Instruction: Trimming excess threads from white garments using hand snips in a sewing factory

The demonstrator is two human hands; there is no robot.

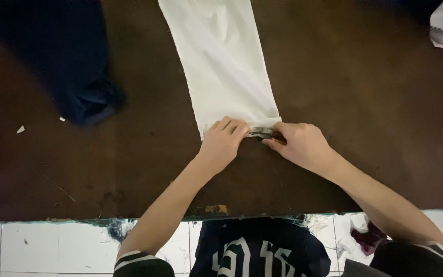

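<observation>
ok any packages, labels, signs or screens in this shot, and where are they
No packages, signs or screens are in view.
Small grey strip: possibly a label, at the near edge of the white cloth, between the left hand and right hand; too blurred to be sure.
White print on dark shirt: bottom centre, large angular white shapes on navy.

White cloth [221,56] looks smooth and matt — the dark wooden table [365,128] worn, scuffed, chipped at its edge.

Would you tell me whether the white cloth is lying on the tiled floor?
No, the white cloth lies spread on the dark brown table, with the left hand and right hand pressing its near edge.
</observation>
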